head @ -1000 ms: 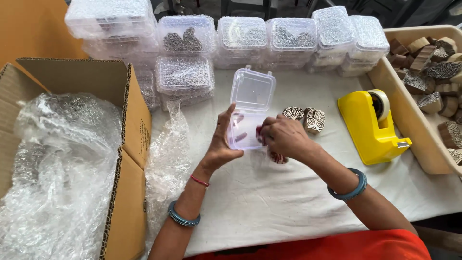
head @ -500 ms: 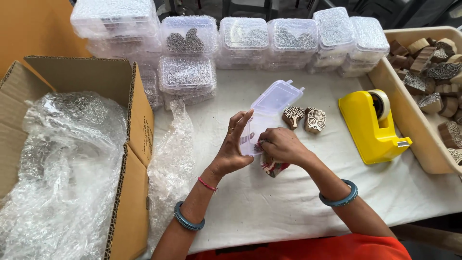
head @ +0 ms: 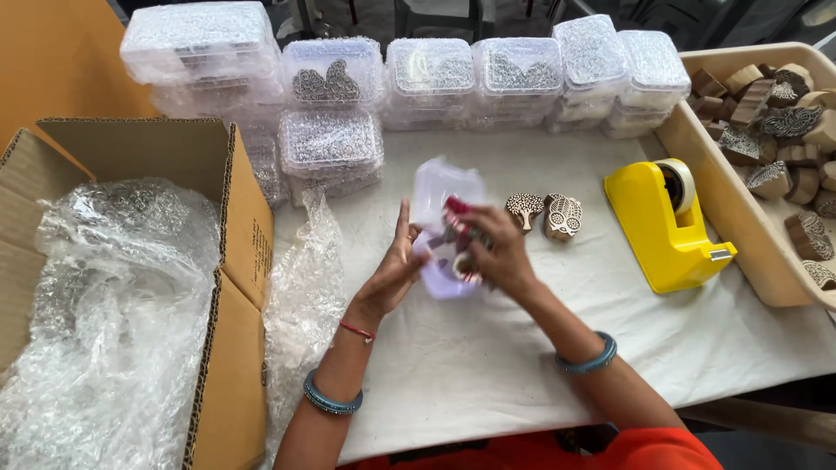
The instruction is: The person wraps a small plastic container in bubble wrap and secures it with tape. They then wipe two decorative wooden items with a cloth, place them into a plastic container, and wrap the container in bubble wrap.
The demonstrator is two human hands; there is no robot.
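Near the middle of the white-covered table [head: 488, 365], the left hand [head: 396, 265] grasps a small clear plastic box [head: 442, 228] from its left side, fingers wrapped under it. The right hand [head: 492, 252] pinches a carved wooden block [head: 461, 261] inside the box, though blur hides the exact grip. Just right of the hands lie two carved blocks [head: 544, 213]; a yellow tape dispenser [head: 662, 231] sits toward the right edge, a cardboard carton [head: 218, 200] at the left edge.

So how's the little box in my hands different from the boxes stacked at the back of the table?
The small clear box is held off the table in both hands, lid up, tilted; the stacked boxes sit shut and level in rows. The held one is blurred, its contents unclear; the stacks show patterned pieces inside. Both are clear plastic with lids.
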